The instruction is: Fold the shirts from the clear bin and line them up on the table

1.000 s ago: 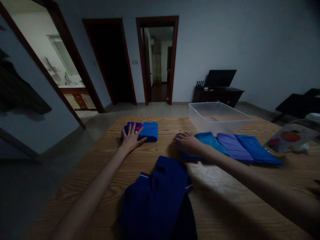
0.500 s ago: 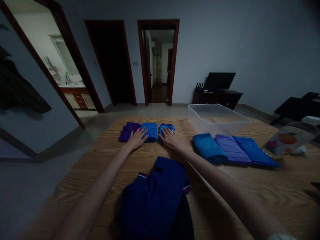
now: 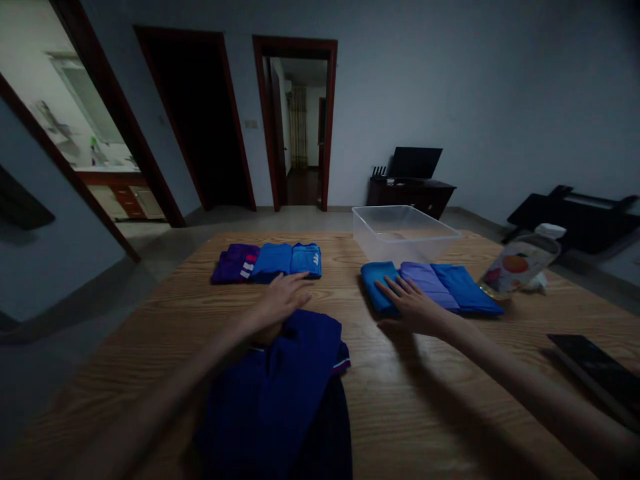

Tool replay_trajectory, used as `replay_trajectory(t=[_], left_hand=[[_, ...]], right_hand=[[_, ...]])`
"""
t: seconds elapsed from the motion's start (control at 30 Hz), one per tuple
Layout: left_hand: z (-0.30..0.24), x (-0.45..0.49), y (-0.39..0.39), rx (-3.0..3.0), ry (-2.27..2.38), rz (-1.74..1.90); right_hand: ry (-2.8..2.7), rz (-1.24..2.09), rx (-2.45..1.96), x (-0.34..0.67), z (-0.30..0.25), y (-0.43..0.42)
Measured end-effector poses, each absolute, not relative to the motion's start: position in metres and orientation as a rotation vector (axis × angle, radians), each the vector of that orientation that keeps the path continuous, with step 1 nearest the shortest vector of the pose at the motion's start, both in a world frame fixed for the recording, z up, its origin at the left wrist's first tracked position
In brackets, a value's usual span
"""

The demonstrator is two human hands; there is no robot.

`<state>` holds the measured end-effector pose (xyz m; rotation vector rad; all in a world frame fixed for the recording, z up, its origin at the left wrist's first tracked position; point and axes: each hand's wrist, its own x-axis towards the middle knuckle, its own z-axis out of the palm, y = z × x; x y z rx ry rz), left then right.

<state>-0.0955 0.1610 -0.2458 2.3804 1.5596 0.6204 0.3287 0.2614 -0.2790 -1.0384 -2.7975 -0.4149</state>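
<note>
My right hand reaches out with spread fingers over the folded teal garment, at the left end of a row with a folded lavender garment and a folded blue garment. My left hand, fingers extended and holding nothing, hovers above the top of a crumpled navy polo shirt. Beyond it, side by side, lie a folded purple garment, a folded blue garment and a smaller blue garment with a white logo.
A clear plastic bin stands at the far side of the wooden table. To the right are a large bottle with a fruit label and a dark flat object.
Both hands have left the far row of garments. My right hand moved right to the teal one; my left drew back toward the navy shirt. The camera view turned rightward.
</note>
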Motion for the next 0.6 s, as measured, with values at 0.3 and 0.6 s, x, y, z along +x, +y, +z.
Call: replay_trajectory(t=[0.3, 0.6], left_hand=[[-0.216, -0.059, 0.014, 1.962, 1.564, 0.27], [-0.231, -0.025, 0.004, 2.012, 1.432, 0.352]], right_hand=[[-2.687, -0.295, -0.947, 0.23, -0.29, 0.29], [-2.699, -0.26, -0.944, 0.154, -0.261, 0.317]])
